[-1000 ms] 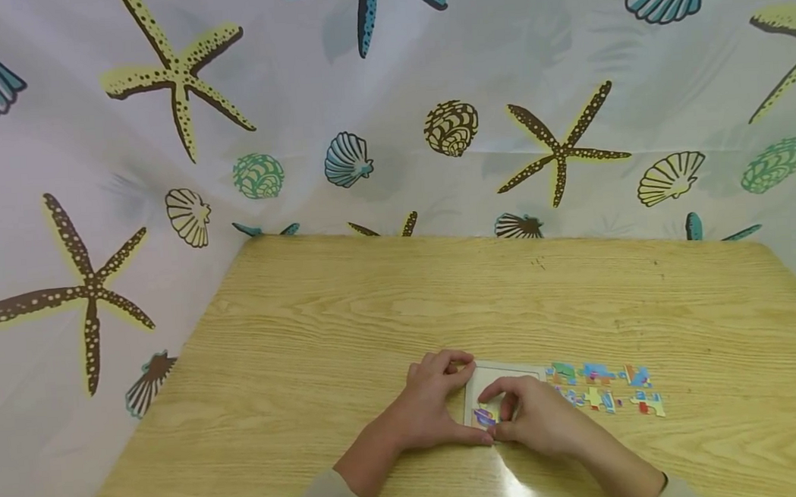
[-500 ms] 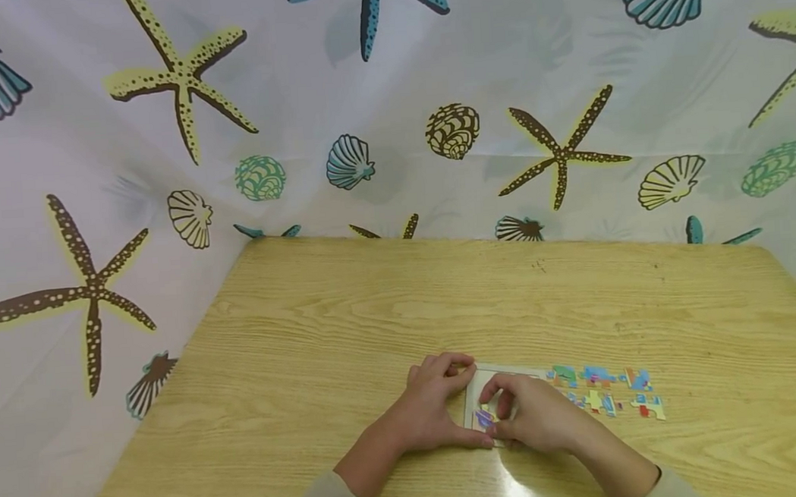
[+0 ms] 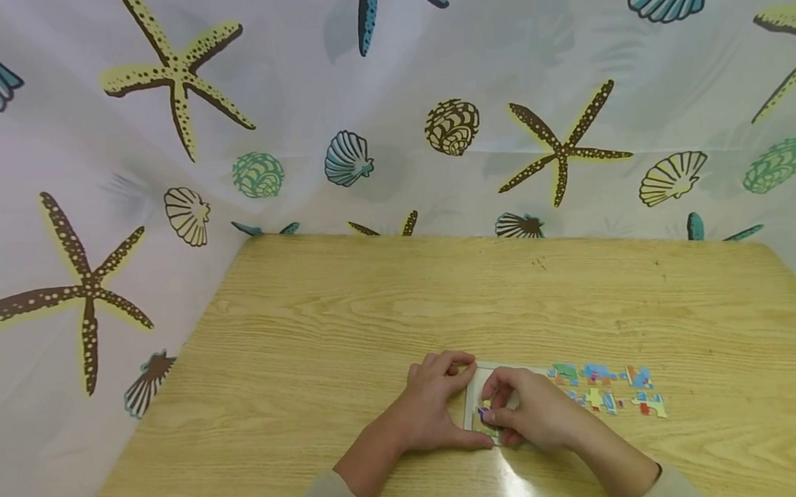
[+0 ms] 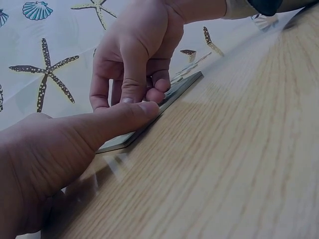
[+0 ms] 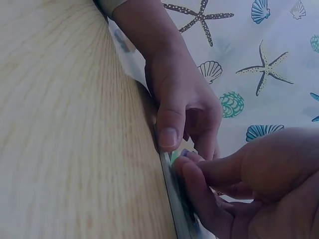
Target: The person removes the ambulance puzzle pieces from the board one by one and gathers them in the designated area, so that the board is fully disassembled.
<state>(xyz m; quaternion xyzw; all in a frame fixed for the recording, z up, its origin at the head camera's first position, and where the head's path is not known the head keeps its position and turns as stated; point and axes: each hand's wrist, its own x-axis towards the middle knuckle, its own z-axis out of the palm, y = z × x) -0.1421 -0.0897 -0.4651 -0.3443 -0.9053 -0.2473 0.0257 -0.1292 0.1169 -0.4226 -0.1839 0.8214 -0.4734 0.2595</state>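
Observation:
A small square puzzle tray (image 3: 485, 374) lies on the table. My left hand (image 3: 435, 406) spans its left side, thumb at the near edge and fingertips at the far left corner. Over the tray's near left part, my right hand (image 3: 538, 411) pinches a small purple and yellow puzzle piece (image 3: 485, 410) between thumb and fingers. In the right wrist view a bit of this puzzle piece (image 5: 185, 153) shows at the fingertips; the fingers cover the rest. The tray's right part is hidden behind my right hand.
Just right of the tray, several loose puzzle pieces (image 3: 599, 374) lie in two rough rows on the wooden table (image 3: 348, 320). A white curtain (image 3: 390, 127) printed with starfish and shells hangs behind the table and along its left side.
The purple piece lay in the tray's near left corner; now it is tilted up in my right fingers, and the corner below shows. My left hand has stayed in place.

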